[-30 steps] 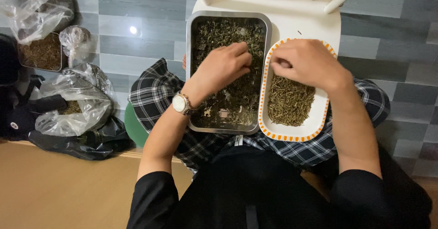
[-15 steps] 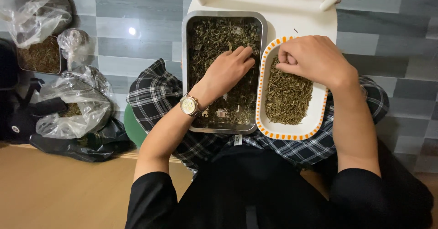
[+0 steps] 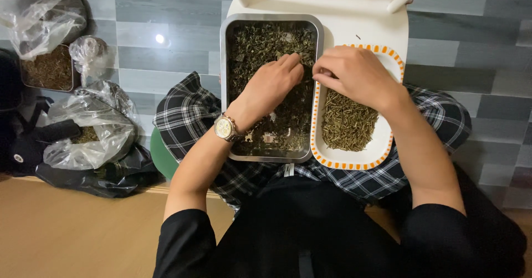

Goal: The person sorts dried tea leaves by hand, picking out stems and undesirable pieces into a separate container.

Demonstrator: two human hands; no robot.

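Nearest the camera, black sleeves and a black lap fill the lower frame, with a checked cloth point(image 3: 183, 117) spread across the knees. To the left lies a tan wooden floor point(image 3: 72, 233), giving way farther out to grey plank-pattern tiles point(image 3: 166, 12).

On a white chair seat point(image 3: 354, 28) sit two containers side by side, touching: a steel tray point(image 3: 224, 89) of dark dried leaves and a white oval dish with an orange-dashed rim point(image 3: 354, 160) holding paler, needle-like bits. The left hand point(image 3: 271, 87), a watch point(image 3: 225, 128) on its wrist, rests in the tray, fingers curled down into the leaves; whether it pinches anything I cannot tell. The right hand point(image 3: 354, 75) hovers over the dish's far end, fingertips drawn together near the tray's edge, close beside the left.

Far left on the tiles lie clear plastic bags point(image 3: 91, 125) of similar dried material.
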